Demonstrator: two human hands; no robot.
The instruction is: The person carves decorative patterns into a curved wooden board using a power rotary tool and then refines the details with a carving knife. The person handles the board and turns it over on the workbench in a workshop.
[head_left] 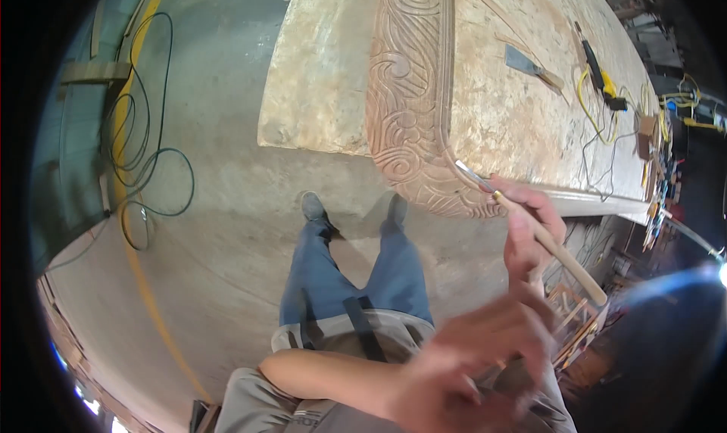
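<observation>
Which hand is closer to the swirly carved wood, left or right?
Right. The right hand, holding a wooden-handled tool, is right by the carved wood's curved near end. The left hand, blurred, is farther away, lower in the picture.

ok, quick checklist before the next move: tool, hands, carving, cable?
1. Wood-handled tool gripped in right hand: ok.
2. Left hand away from the blade: ok, nearer the body, though blurred.
3. Blade tip touching the carved wood: cannot tell.
4. Carved wood secured: cannot tell, no clamp shows.
5. Dark cable away from the shoes: ok, off to the left on the floor.
6. Scraper off the carving: ok.
</observation>
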